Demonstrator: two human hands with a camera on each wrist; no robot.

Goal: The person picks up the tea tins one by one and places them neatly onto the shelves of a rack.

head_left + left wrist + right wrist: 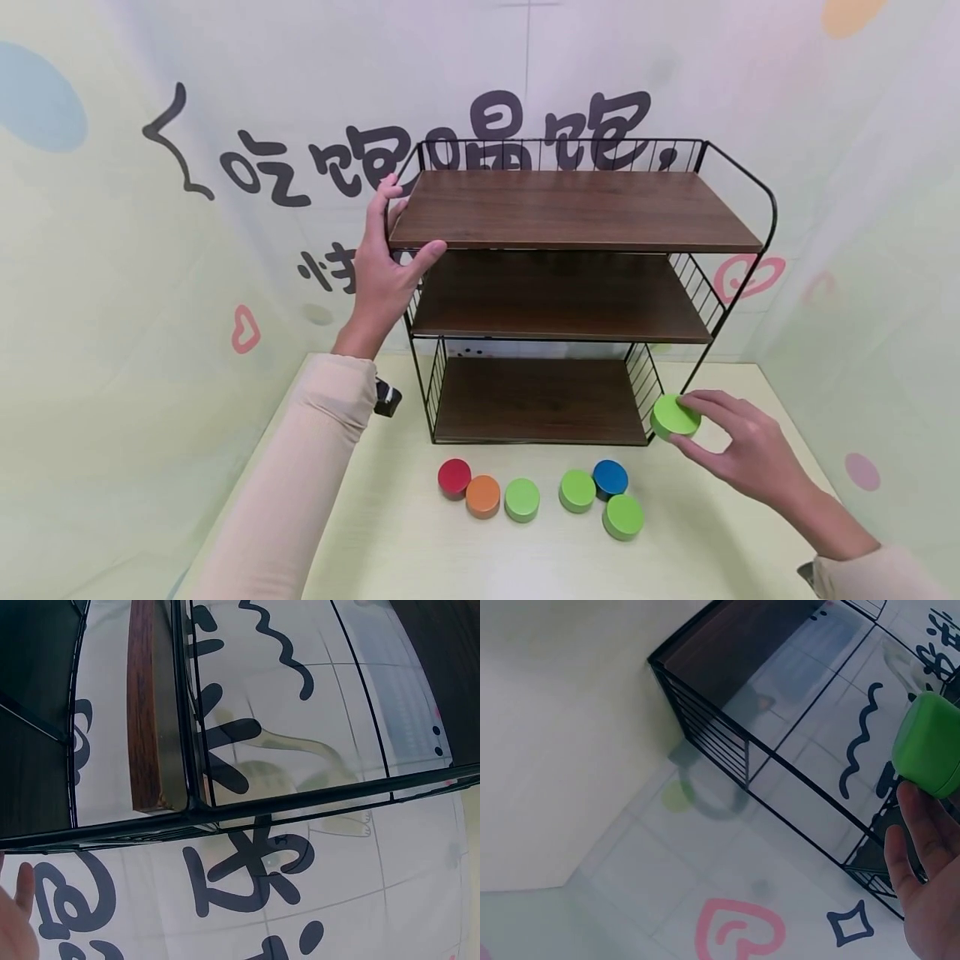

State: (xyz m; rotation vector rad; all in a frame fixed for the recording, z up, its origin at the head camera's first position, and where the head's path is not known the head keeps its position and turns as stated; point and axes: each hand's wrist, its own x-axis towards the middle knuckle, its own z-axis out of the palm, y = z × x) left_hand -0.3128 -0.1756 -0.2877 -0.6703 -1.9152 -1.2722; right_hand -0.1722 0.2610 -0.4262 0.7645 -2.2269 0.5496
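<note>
At the upper left corner of a three-tier shelf rack (577,212) with brown boards and a black wire frame, my left hand (381,262) grips the side, thumb along the top board's front edge and fingers around the wire. Only part of that hand (16,919) shows in the left wrist view. My right hand (757,454) pinches a round light-green disc (673,418) between thumb and fingers, raised beside the rack's lower right front corner. The same green disc (930,742) appears above the fingertips in the right wrist view.
Before the rack on the pale table (450,567) lie a red disc (454,477), an orange disc (483,496), a blue disc (611,478) and three green discs, one a green disc (522,498) beside the orange. Printed fabric (150,275) surrounds the table at the back and sides.
</note>
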